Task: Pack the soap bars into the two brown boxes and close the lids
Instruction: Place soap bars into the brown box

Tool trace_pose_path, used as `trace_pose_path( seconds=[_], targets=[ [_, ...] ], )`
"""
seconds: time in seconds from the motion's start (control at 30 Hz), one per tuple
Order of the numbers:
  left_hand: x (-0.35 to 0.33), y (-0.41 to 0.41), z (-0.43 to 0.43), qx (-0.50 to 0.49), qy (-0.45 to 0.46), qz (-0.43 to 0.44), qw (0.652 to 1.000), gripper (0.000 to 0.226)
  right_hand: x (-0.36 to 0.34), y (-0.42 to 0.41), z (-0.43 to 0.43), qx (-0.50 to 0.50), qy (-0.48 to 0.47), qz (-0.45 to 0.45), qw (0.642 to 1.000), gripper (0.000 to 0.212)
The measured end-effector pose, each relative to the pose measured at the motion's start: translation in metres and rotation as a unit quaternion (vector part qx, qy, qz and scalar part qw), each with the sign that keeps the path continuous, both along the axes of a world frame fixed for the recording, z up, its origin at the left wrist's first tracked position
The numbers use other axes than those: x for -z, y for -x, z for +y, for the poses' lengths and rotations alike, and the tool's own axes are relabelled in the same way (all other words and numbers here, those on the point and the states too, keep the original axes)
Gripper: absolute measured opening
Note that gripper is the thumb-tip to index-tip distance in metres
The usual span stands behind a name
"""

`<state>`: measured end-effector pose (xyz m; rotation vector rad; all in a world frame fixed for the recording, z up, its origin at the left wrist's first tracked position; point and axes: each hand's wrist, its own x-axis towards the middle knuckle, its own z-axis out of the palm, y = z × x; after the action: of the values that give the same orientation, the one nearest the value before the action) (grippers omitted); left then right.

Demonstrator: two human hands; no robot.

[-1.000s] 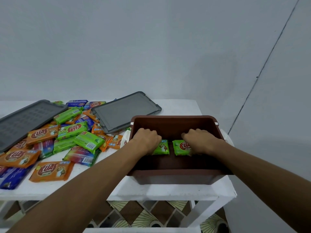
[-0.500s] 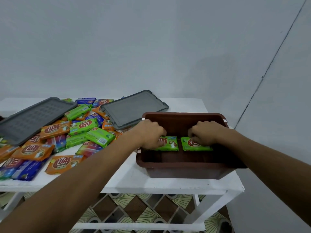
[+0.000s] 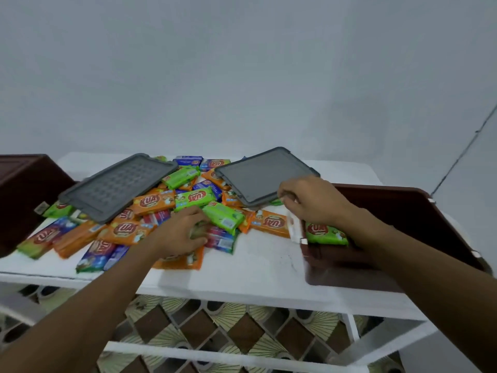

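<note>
Soap bars (image 3: 150,211) in orange, green and blue wrappers lie in a loose heap on the left and centre of the white bench (image 3: 258,267); the heap overlaps itself, so an exact count cannot be given. One green soap bar (image 3: 324,234) lies inside the right brown box (image 3: 419,211), near its left wall.

Brown boxes: two. The right brown box stands open at the right end of the bench, its near right corner at the bench edge. The left brown box (image 3: 24,195) stands at the left end, partly cut off by the frame.

Grey lids: two, both off the boxes. The ribbed lid (image 3: 115,184) rests tilted on the left part of the heap. The smooth lid (image 3: 265,175) rests tilted on the far right part of the heap, just beside the right brown box.

Left hand (image 3: 181,232): palm down on the heap, fingers (image 3: 197,215) curled over bars next to a green wrapper; whether a bar is actually gripped cannot be determined. Right hand (image 3: 313,200): above the left rim of the right brown box, fingers bent loosely with the tips close together at the near edge of the smooth lid; nothing is visibly held.

Bench frame: white, with a lower rail. Below it, a floor (image 3: 228,327) of patterned brown and cream tiles. Behind it, a plain pale grey wall (image 3: 242,76), with a thin dark line running diagonally at the right.
</note>
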<state>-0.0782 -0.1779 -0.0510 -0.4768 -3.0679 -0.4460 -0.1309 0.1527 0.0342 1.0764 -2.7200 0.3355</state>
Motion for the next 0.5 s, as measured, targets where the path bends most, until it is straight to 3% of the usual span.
trace_pose_path(
  seconds=[0.1, 0.27, 0.4, 0.5],
  targets=[
    [0.003, -0.013, -0.027, 0.007, 0.011, -0.041, 0.999, 0.07, 0.006, -0.007, -0.052, -0.022, -0.049, -0.027, 0.998, 0.006],
    [0.013, -0.027, -0.055, 0.045, 0.046, -0.099, 0.993, 0.101, 0.041, -0.028, -0.128, -0.06, -0.163, -0.076, 0.982, 0.019],
    [0.017, -0.032, -0.074, 0.074, 0.025, -0.01, 0.997, 0.083, 0.08, -0.04, -0.155, -0.006, -0.169, -0.076, 0.983, 0.041],
    [0.011, -0.03, -0.099, 0.061, 0.029, 0.01, 0.998, 0.069, 0.091, -0.043, -0.162, 0.045, -0.14, -0.076, 0.986, 0.052]
  ],
)
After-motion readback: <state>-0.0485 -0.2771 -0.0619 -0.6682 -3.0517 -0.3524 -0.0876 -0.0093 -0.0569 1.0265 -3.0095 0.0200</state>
